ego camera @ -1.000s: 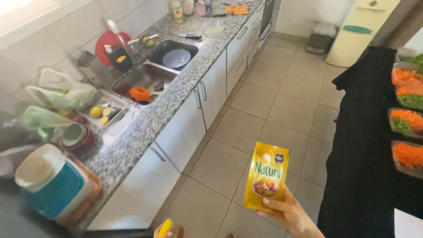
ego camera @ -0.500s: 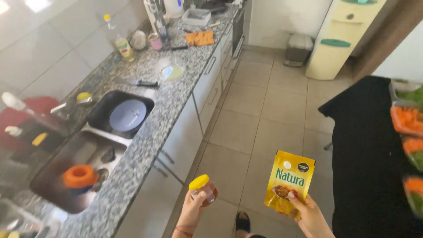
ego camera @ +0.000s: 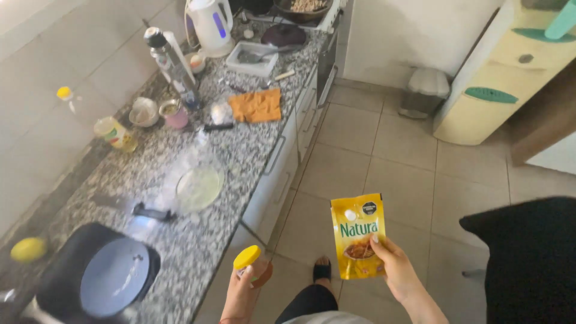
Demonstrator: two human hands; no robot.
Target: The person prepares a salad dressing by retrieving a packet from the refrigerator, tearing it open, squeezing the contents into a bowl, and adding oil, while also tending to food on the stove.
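My right hand [ego camera: 397,271] grips a yellow sauce pouch [ego camera: 357,233] by its lower right corner and holds it upright over the tiled floor. My left hand [ego camera: 242,291] is closed around a small jar with a yellow lid [ego camera: 248,257], close to the front edge of the speckled granite counter [ego camera: 240,150]. The two hands are apart, with the jar left of the pouch and a little lower. My foot in a black sandal [ego camera: 322,270] shows on the floor between them.
On the counter lie a clear glass bowl [ego camera: 198,187], an orange cloth [ego camera: 258,105], a white kettle [ego camera: 211,24], bottles and small cups. A sink with a blue plate [ego camera: 114,282] is at lower left. A small bin [ego camera: 425,91] and a black-covered table [ego camera: 531,258] stand on the right.
The view has swung further along the counter toward the kettle and stove. My left hand with the yellow-lidded jar came up into view, and both hands keep their hold.
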